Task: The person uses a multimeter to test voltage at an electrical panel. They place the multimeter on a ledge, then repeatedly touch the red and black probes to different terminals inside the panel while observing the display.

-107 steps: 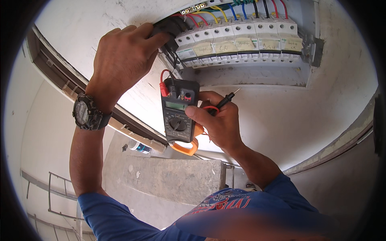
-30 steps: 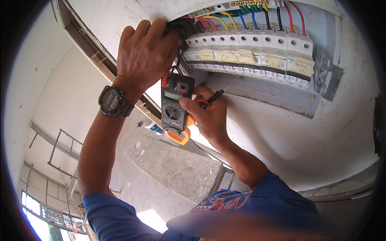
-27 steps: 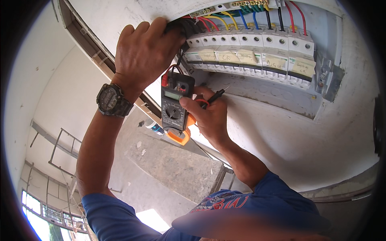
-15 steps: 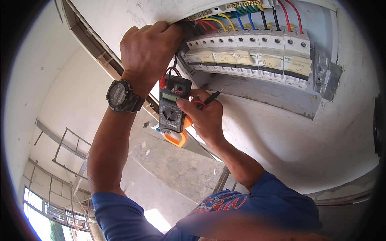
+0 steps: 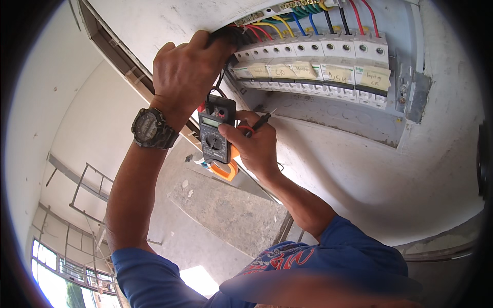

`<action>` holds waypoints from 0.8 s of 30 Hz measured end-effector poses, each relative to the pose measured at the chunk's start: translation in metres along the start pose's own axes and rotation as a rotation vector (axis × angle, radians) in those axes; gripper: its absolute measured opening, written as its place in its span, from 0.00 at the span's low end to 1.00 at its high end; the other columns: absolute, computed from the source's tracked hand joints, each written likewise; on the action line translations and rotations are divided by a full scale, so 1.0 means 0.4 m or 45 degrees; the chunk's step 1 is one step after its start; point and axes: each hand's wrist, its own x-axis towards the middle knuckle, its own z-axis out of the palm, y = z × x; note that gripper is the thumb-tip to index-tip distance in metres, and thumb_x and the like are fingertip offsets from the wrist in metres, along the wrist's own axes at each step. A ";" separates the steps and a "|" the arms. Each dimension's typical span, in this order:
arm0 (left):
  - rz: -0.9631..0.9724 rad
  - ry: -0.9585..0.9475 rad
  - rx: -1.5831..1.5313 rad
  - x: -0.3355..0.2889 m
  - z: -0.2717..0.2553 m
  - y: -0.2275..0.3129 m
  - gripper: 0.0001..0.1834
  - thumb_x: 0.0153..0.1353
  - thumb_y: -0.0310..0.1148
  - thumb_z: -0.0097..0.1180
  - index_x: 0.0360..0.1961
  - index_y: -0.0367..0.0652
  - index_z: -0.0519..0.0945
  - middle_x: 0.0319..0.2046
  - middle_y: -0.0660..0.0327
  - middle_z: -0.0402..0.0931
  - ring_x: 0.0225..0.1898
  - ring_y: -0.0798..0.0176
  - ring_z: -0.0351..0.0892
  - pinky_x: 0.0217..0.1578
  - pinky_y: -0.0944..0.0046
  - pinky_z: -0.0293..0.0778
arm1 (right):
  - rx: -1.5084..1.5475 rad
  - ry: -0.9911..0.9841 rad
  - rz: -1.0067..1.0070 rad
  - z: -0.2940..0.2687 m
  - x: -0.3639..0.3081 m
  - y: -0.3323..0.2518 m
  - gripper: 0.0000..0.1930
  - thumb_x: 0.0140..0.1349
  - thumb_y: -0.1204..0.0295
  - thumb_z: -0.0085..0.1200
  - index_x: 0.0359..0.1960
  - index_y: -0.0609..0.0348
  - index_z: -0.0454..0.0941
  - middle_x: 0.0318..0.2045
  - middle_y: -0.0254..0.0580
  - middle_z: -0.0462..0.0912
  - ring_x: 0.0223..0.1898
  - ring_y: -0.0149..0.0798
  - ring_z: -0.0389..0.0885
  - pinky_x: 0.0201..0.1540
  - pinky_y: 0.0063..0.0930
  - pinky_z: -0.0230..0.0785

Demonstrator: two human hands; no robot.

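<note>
My right hand (image 5: 255,146) grips a black and orange clamp meter (image 5: 214,143), thumb on its front beside the small grey display. A black test probe (image 5: 261,123) sticks out between the fingers of that hand, its bare metal tip pointing up and away. The meter's orange jaw (image 5: 226,171) hangs at its lower end. My left hand (image 5: 187,72), with a dark watch (image 5: 149,127) on the wrist, is closed at the left end of the breaker panel. A black lead (image 5: 221,79) runs from the meter up towards that hand. Its fingertips, and whatever they hold, are hidden.
A row of white circuit breakers (image 5: 313,50) with paper labels sits in the recessed panel box (image 5: 328,115). Red, yellow, blue and black wires (image 5: 300,23) enter from above, with green ones behind. A metal bracket (image 5: 418,97) is at right; metal frames (image 5: 90,192) stand lower left.
The panel and both hands sit slightly further left in the picture. My grips on the meter and at the panel's left end look the same.
</note>
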 end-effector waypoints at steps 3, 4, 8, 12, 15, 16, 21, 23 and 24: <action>0.006 -0.118 0.024 0.014 -0.028 0.009 0.08 0.69 0.43 0.59 0.44 0.62 0.87 0.26 0.68 0.78 0.20 0.61 0.80 0.21 0.62 0.71 | -0.150 0.021 0.100 -0.001 -0.011 -0.010 0.17 0.62 0.66 0.70 0.45 0.67 0.84 0.25 0.31 0.84 0.26 0.18 0.75 0.30 0.18 0.69; -0.012 -0.177 0.053 0.022 -0.035 0.011 0.09 0.68 0.43 0.59 0.45 0.62 0.87 0.25 0.67 0.79 0.20 0.60 0.81 0.20 0.61 0.72 | -0.137 0.010 0.056 -0.003 -0.014 -0.013 0.17 0.62 0.66 0.70 0.45 0.67 0.84 0.25 0.31 0.84 0.26 0.19 0.75 0.30 0.18 0.69; -0.033 -0.222 0.039 0.051 -0.038 0.030 0.11 0.69 0.44 0.59 0.48 0.58 0.86 0.22 0.63 0.80 0.20 0.57 0.83 0.19 0.59 0.76 | -0.084 0.028 0.025 -0.011 -0.014 -0.020 0.16 0.62 0.66 0.70 0.45 0.66 0.84 0.25 0.31 0.84 0.27 0.19 0.76 0.30 0.19 0.69; -0.048 -0.262 0.064 0.047 -0.025 0.044 0.11 0.71 0.46 0.57 0.48 0.60 0.85 0.21 0.63 0.81 0.20 0.56 0.84 0.20 0.58 0.77 | -0.055 0.032 0.047 -0.024 -0.016 -0.018 0.16 0.62 0.66 0.70 0.44 0.67 0.84 0.26 0.31 0.84 0.27 0.19 0.75 0.30 0.19 0.68; -0.071 -0.334 0.085 0.040 -0.010 0.037 0.11 0.71 0.49 0.58 0.51 0.65 0.85 0.20 0.63 0.81 0.20 0.55 0.84 0.18 0.57 0.76 | -0.094 0.059 0.098 -0.035 -0.015 -0.013 0.16 0.62 0.66 0.71 0.44 0.66 0.85 0.26 0.30 0.83 0.26 0.19 0.74 0.30 0.19 0.68; -0.078 -0.288 0.050 0.038 -0.006 0.028 0.12 0.71 0.48 0.59 0.51 0.65 0.85 0.19 0.62 0.81 0.20 0.55 0.84 0.18 0.56 0.75 | -0.050 0.038 0.066 -0.037 -0.012 -0.011 0.16 0.62 0.66 0.71 0.44 0.66 0.85 0.25 0.30 0.83 0.26 0.19 0.74 0.30 0.19 0.68; -0.102 -0.069 -0.040 0.031 0.037 0.016 0.12 0.68 0.47 0.64 0.51 0.67 0.87 0.17 0.62 0.80 0.19 0.56 0.84 0.17 0.57 0.74 | -0.070 0.026 0.059 -0.048 0.007 0.002 0.15 0.62 0.66 0.70 0.44 0.65 0.85 0.25 0.30 0.83 0.25 0.19 0.74 0.30 0.19 0.68; -0.160 -0.005 -0.074 0.025 0.058 0.025 0.11 0.66 0.47 0.65 0.49 0.67 0.88 0.18 0.63 0.81 0.19 0.56 0.84 0.17 0.57 0.73 | -0.056 0.024 0.076 -0.050 0.011 0.010 0.15 0.63 0.68 0.70 0.45 0.65 0.85 0.25 0.29 0.81 0.27 0.19 0.74 0.31 0.18 0.68; -0.183 0.019 -0.062 0.021 0.066 0.029 0.11 0.66 0.48 0.66 0.48 0.67 0.88 0.18 0.63 0.81 0.19 0.57 0.84 0.17 0.58 0.73 | -0.045 0.025 0.078 -0.051 0.009 0.014 0.15 0.63 0.69 0.70 0.46 0.66 0.85 0.25 0.28 0.80 0.27 0.18 0.74 0.31 0.17 0.68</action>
